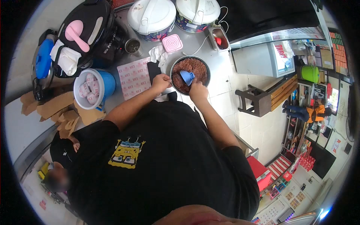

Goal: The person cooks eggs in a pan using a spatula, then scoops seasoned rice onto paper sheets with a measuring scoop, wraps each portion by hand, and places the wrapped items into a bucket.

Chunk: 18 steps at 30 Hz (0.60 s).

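A round dark-rimmed pot [208, 73] holds reddish-brown cooked rice [195, 66]. My right hand [198, 91] is closed on the handle of a blue rice scoop [187, 77], whose bowl rests in the rice. At the pot's left edge, the fingers of my left hand [161, 83] are closed on the rim. Left of that hand lies a sheet of wrapping paper [134, 78] printed with "RICE", beside a black flat piece [153, 70].
A blue bucket [108, 83] with several wrapped rice packs [90, 90] stands left, near cardboard pieces [60, 107]. Behind are a black cooker [88, 22], a metal cup [132, 46], two lidded containers [152, 17], a pink box [172, 43] and a metal tray [219, 38]. Another person [62, 153] is at lower left.
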Tool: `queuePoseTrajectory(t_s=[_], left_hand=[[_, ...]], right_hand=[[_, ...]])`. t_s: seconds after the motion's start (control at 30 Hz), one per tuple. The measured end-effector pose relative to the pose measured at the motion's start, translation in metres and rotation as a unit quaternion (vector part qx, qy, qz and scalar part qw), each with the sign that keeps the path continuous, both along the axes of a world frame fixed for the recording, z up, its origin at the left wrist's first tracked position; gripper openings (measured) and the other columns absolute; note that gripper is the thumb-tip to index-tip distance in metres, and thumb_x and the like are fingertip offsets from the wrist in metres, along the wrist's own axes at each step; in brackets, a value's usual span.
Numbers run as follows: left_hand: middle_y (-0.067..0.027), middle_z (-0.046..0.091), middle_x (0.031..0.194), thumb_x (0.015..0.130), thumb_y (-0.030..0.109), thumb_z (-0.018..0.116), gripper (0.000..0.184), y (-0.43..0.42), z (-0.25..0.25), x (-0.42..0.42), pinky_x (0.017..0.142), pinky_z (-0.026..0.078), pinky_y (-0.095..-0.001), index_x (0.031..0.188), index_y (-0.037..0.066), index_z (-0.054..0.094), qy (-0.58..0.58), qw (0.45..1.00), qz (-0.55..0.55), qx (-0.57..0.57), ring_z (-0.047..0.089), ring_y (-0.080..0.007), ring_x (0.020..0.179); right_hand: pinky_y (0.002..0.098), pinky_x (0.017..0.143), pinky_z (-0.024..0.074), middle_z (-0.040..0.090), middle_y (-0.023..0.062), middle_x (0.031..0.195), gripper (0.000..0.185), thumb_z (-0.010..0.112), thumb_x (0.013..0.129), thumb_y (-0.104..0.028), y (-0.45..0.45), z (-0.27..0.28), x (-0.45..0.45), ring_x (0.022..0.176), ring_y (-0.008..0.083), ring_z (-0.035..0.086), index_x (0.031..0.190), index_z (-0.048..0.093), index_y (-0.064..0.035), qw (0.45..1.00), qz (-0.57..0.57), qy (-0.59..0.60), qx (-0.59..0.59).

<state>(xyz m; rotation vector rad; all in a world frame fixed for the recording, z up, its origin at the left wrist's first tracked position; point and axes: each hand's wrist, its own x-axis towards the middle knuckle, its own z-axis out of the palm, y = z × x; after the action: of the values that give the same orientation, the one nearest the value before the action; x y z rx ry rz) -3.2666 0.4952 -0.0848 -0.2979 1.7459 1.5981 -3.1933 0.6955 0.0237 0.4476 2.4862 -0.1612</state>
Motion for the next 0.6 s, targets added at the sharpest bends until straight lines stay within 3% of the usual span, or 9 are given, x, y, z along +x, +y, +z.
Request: queuePoseTrajectory(t_s=[0.17,0.27,0.4,0.47,0.57,0.6], left_hand=[[-0.0135,0.071,0.093,0.092,-0.004,0.067,0.01,0.0,0.005,-0.002,0.067,0.066,-0.0331,0.101,-0.006,0.065,-0.038,0.999,0.015,0.021,0.074,-0.0231,0.08],[-0.0132,0.071,0.092,0.091,-0.005,0.067,0.007,0.003,0.007,-0.004,0.067,0.066,-0.0339,0.098,-0.005,0.064,-0.019,1.0,-0.001,0.005,0.074,-0.023,0.079],[-0.0095,0.065,0.093,0.093,-0.006,0.065,0.004,0.008,0.014,-0.007,0.073,0.066,-0.0345,0.095,-0.004,0.062,-0.05,0.999,0.022,0.004,0.069,-0.0207,0.085],[-0.0089,0.065,0.093,0.093,-0.006,0.064,0.004,0.008,0.009,-0.008,0.073,0.066,-0.0353,0.094,-0.004,0.061,-0.051,0.998,0.025,0.004,0.069,-0.0209,0.085],[-0.0089,0.064,0.095,0.093,-0.005,0.065,0.005,0.006,0.003,-0.007,0.075,0.067,-0.0365,0.096,-0.003,0.062,-0.05,0.998,0.025,0.015,0.069,-0.0212,0.085],[-0.0088,0.064,0.096,0.093,-0.005,0.065,0.005,0.006,0.001,-0.007,0.076,0.067,-0.037,0.097,-0.003,0.062,-0.054,0.998,0.02,0.013,0.069,-0.0212,0.085]], right_hand=[[0.0462,0.086,0.0602,0.066,0.0311,0.116,0.047,0.05,0.099,-0.018,-0.02,-0.033,0.004,0.099,0.0418,0.073,0.136,0.047,0.0105,0.999,-0.002,0.02,-0.026],[0.0573,0.087,0.0556,0.068,0.0376,0.096,0.029,0.051,0.089,-0.011,-0.02,-0.051,0.001,0.095,0.0544,0.068,0.106,0.062,0.0105,0.983,-0.049,0.075,-0.162],[0.0523,0.092,0.0557,0.068,0.0376,0.101,0.035,0.059,0.089,-0.015,-0.011,-0.057,-0.006,0.103,0.0486,0.069,0.109,0.062,0.0143,0.982,-0.058,0.048,-0.172],[0.0523,0.09,0.0556,0.069,0.0355,0.094,0.029,0.059,0.091,-0.017,0.002,-0.061,-0.009,0.1,0.047,0.07,0.1,0.068,0.0093,0.972,0.005,0.084,-0.221],[0.0533,0.088,0.0553,0.069,0.0325,0.091,0.027,0.057,0.092,-0.018,0.029,-0.049,-0.008,0.097,0.0468,0.069,0.101,0.073,0.0021,0.953,-0.017,0.125,-0.276],[0.0493,0.076,0.0568,0.073,0.0251,0.086,0.028,0.058,0.095,-0.021,0.048,-0.079,-0.001,0.081,0.0398,0.074,0.111,0.075,-0.0049,0.951,-0.012,0.134,-0.277]])
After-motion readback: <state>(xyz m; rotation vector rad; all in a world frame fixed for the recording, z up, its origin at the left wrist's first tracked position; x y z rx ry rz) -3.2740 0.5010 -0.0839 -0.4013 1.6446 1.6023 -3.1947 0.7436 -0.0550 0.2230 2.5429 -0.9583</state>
